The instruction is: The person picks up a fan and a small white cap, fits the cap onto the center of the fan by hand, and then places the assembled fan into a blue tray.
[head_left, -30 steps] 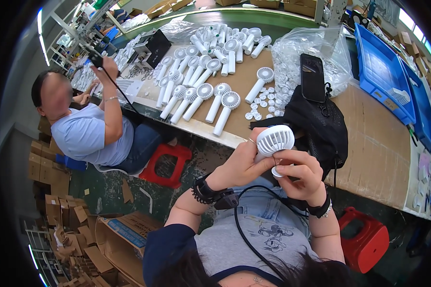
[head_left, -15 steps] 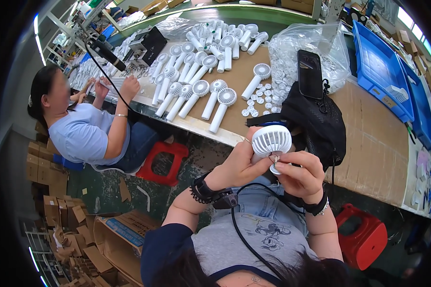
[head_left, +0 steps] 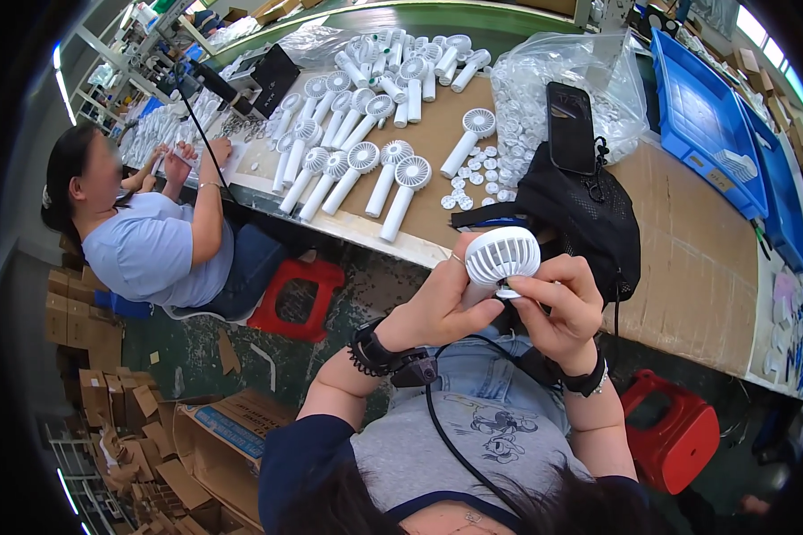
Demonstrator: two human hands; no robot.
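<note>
A white handheld fan (head_left: 501,256) with a ribbed round head is held up in front of my chest. My left hand (head_left: 448,300) wraps round its handle, the thumb pointing toward the fan's neck. Between the fingertips of my right hand (head_left: 562,308) is a small round white cap (head_left: 508,292), pinched close beneath the fan head. Whether the cap touches the fan I cannot tell. Just beyond my hands, on the table, lie a black mesh bag (head_left: 582,227) and several loose white discs (head_left: 473,178).
Many white fans (head_left: 363,159) lie in rows on the cardboard-topped table (head_left: 678,267). A clear bag of white discs (head_left: 522,107), a black phone (head_left: 570,127) and blue trays (head_left: 709,134) stand farther back. At left sits a co-worker (head_left: 152,232). Red stools (head_left: 674,432) flank me.
The thin wires that showed at the fan's neck are now out of sight. My right fingers have the cap closer under the fan head. The whole view has shifted slightly.
</note>
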